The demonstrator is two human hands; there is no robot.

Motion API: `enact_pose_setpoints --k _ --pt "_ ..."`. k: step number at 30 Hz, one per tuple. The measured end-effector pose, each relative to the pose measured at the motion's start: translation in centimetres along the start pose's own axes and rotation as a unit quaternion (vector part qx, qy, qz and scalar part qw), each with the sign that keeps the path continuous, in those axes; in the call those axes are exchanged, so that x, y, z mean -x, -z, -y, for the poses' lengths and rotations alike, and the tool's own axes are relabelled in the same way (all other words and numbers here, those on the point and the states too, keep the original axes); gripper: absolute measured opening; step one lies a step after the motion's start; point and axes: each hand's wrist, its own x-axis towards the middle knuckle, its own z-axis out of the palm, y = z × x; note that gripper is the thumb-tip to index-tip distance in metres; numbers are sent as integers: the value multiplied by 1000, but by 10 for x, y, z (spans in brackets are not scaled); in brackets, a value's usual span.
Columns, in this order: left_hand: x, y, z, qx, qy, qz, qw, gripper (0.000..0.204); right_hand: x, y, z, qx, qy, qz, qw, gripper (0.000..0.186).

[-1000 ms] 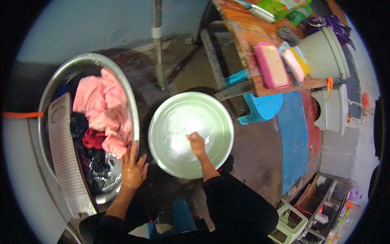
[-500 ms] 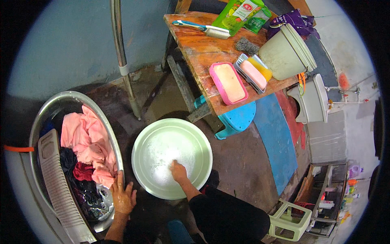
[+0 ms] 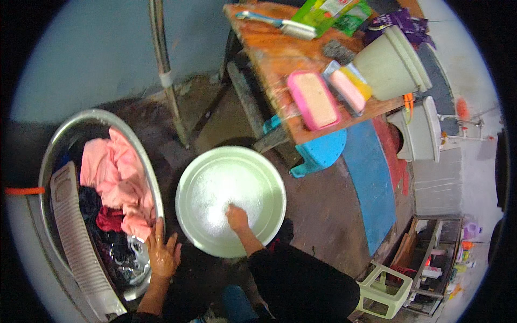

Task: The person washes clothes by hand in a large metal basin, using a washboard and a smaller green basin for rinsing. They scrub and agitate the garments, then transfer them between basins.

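Observation:
A round pale green basin (image 3: 188,185) with soapy water stands on the wet floor in front of me. My right hand (image 3: 236,218) dips into the water near the basin's near side, fingers curled, nothing visibly held. My left hand (image 3: 161,252) rests flat with spread fingers on the rim of a large metal tub (image 3: 56,141) at the left. The tub holds pink clothes (image 3: 116,180), dark and red laundry (image 3: 105,226) and a white washboard (image 3: 75,242).
A wooden table (image 3: 274,54) at the back carries a pink soap box (image 3: 313,99), bars of soap (image 3: 350,86), a brush (image 3: 280,24), green packets (image 3: 334,11) and an upturned bucket (image 3: 390,62). A blue stool (image 3: 323,153), a metal pole (image 3: 164,75), a green plastic stool (image 3: 385,290).
The view has swung so the table shows fuller. My right hand stays in the water near the basin's near side; my left hand stays on the tub rim.

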Motion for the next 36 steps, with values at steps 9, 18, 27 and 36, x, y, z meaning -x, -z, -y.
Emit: enact_pose_setpoints --k 9,18,27,36 --pt "1 -3 4 4 24 27 999 33 -7 16 26 24 -88 60 994 19" --pt "4 0 10 -5 25 43 999 34 12 24 4 -50 -22 34 998 23" --pt "3 -4 10 -20 28 49 998 33 4 20 22 3 -53 56 997 14" --pt "0 -6 5 7 35 40 999 30 -1 18 33 49 -115 86 988 17"
